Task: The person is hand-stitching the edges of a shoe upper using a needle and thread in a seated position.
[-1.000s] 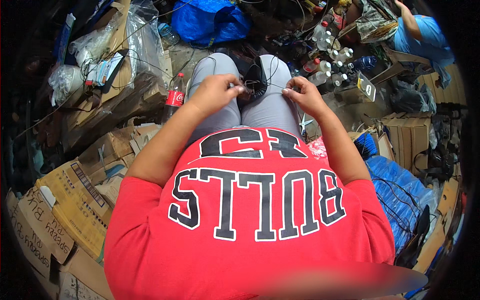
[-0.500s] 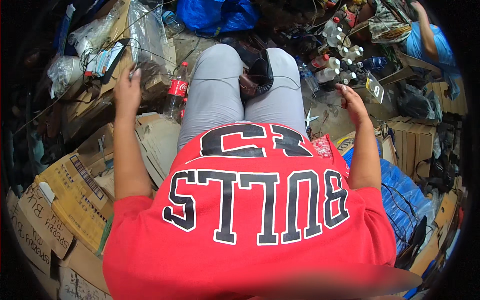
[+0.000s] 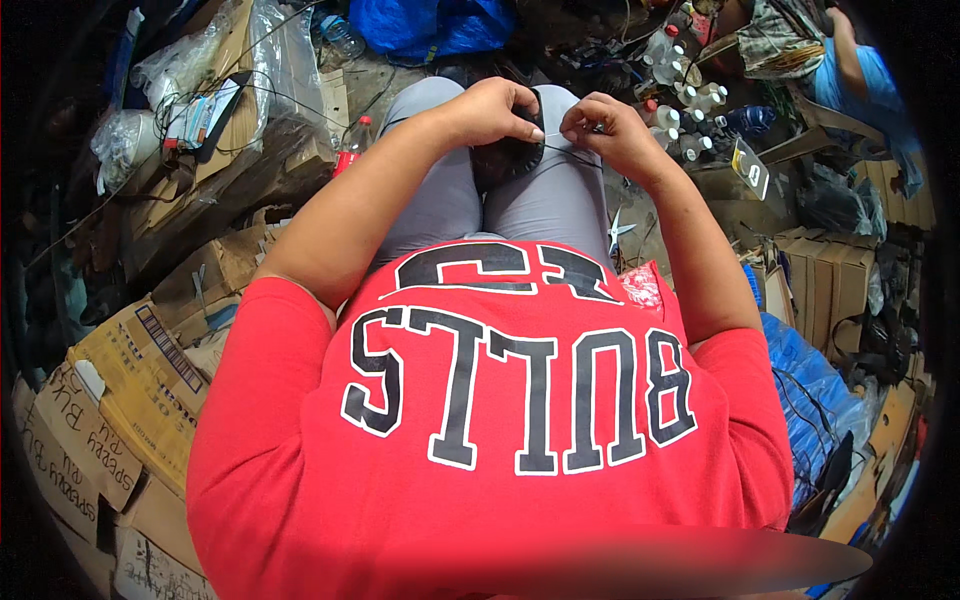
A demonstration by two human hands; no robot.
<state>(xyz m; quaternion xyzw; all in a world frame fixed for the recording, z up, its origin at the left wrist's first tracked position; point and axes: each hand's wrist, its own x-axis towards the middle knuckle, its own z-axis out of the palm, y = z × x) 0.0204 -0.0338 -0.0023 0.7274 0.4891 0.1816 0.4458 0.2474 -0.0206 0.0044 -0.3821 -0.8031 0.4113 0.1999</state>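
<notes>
A dark brown-and-black shoe is wedged between my knees, partly hidden by my left hand. My left hand is curled over the shoe's upper part, thumb and fingers at its edge. Just to the right, my right hand is closed in a pinch on a thin thread, which spans the short gap between the hands. A dark strand also crosses my grey trousers beside the shoe. What lies under my left fingers is partly hidden.
Scissors lie right of my thigh. Several plastic bottles stand beyond my right hand, and a red-labelled bottle is by my left forearm. Cardboard is piled at left. A blue plastic bag lies ahead; another person's arm shows far right.
Both hands have come inward from wide apart, on either side of my legs, to meet at the shoe. The strand that stretched across my knees is now slacker.
</notes>
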